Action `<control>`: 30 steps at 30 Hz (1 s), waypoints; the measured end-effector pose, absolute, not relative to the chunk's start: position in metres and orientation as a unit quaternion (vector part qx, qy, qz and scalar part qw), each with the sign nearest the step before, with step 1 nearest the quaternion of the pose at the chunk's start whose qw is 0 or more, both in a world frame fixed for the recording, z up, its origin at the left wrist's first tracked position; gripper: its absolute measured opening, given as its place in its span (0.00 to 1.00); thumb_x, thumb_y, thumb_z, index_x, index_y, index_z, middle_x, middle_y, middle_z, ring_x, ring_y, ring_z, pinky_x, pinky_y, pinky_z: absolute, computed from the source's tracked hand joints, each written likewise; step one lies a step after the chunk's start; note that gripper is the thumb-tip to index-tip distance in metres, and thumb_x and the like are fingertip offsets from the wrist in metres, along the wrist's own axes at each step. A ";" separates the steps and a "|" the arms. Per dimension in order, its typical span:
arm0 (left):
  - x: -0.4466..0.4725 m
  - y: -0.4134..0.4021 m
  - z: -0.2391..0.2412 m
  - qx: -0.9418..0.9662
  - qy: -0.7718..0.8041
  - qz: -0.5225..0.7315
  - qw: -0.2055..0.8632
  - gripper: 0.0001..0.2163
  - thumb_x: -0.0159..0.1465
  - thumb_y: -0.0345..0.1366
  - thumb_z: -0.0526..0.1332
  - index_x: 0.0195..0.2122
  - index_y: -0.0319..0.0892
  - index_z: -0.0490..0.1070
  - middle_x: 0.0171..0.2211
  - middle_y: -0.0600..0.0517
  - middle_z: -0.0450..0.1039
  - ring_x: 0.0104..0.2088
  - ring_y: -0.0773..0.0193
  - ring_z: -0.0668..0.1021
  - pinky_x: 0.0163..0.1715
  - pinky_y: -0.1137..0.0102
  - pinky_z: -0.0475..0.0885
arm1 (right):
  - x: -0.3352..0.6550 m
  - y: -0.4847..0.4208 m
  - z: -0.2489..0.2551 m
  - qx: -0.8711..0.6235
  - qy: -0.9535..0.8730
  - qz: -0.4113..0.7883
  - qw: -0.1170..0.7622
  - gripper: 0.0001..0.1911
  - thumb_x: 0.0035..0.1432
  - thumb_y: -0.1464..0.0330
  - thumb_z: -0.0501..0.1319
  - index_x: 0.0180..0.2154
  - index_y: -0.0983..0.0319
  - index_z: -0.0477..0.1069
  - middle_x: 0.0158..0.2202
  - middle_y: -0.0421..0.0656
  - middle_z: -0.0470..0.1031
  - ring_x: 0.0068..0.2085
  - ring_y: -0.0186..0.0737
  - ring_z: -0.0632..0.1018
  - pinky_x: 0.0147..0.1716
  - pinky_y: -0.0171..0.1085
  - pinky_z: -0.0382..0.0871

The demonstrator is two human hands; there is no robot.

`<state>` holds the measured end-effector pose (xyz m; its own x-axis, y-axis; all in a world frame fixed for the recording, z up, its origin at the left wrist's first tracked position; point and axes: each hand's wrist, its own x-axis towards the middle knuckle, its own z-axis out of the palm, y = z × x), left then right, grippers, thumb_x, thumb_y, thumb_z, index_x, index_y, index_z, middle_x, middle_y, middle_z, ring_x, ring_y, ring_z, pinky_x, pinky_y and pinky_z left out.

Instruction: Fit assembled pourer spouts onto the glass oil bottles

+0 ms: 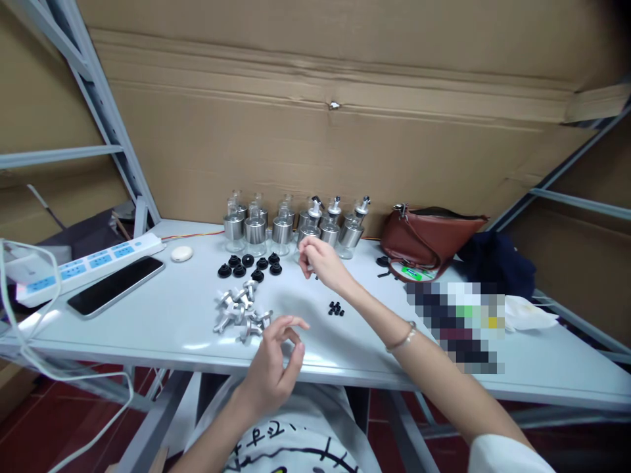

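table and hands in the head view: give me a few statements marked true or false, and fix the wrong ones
1. The brown handbag is right of the glass bottles. True.
2. The phone lies on top of the power strip. False: the phone lies on the table beside the power strip.
3. The silver pieces lie left of the small black pieces. True.
4. The left hand grips a bottle. False: nothing shows between the left hand's thumb and fingers.
5. The right hand is nearer the glass bottles than the left hand. True.
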<state>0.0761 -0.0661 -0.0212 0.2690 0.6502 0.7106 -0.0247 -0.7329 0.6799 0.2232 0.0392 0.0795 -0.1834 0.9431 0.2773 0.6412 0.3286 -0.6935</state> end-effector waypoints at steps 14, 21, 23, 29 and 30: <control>0.075 -0.065 -0.025 0.781 0.248 0.524 0.231 0.19 0.65 0.25 0.51 0.56 0.46 0.52 0.42 0.48 0.70 0.32 0.68 0.74 0.35 0.68 0.73 | 0.202 0.074 0.051 -0.546 -0.813 0.104 0.173 0.11 0.55 0.80 0.54 0.33 0.63 0.72 0.36 0.50 0.78 0.41 0.49 0.78 0.37 0.37 0.64; 0.077 -0.062 -0.022 0.692 0.316 0.629 0.159 0.16 0.65 0.24 0.52 0.53 0.45 0.59 0.47 0.45 0.66 0.50 0.61 0.72 0.50 0.62 0.71 | 0.246 0.004 0.081 -0.479 -0.804 0.280 0.215 0.05 0.62 0.70 0.54 0.35 0.63 0.67 0.27 0.39 0.73 0.25 0.33 0.74 0.29 0.32 0.65; 0.077 -0.062 -0.019 0.701 0.328 0.613 0.161 0.16 0.66 0.25 0.52 0.54 0.45 0.60 0.48 0.45 0.66 0.49 0.61 0.73 0.49 0.64 0.72 | 0.257 -0.018 0.084 -0.432 -0.782 0.381 0.236 0.06 0.61 0.67 0.55 0.34 0.62 0.67 0.25 0.38 0.70 0.25 0.32 0.72 0.28 0.32 0.64; 0.074 -0.064 -0.012 0.739 0.332 0.561 0.171 0.17 0.65 0.29 0.57 0.54 0.47 0.63 0.44 0.49 0.71 0.39 0.64 0.77 0.41 0.69 0.75 | 0.249 -0.043 0.068 -0.439 -0.737 0.413 0.305 0.07 0.60 0.65 0.56 0.33 0.61 0.70 0.27 0.38 0.70 0.26 0.32 0.69 0.29 0.33 0.62; 0.073 -0.064 -0.011 0.740 0.335 0.556 0.176 0.17 0.65 0.30 0.58 0.55 0.48 0.63 0.44 0.49 0.71 0.38 0.64 0.77 0.40 0.69 0.75 | 0.245 -0.043 0.065 -0.442 -0.730 0.408 0.324 0.07 0.60 0.65 0.57 0.34 0.61 0.70 0.29 0.38 0.71 0.26 0.32 0.69 0.28 0.33 0.62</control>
<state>0.0735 -0.0637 -0.0110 0.1573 0.6913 0.7053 0.3006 -0.7138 0.6326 0.2450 -0.0430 0.0646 -0.3993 0.9098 0.1135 0.3812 0.2773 -0.8819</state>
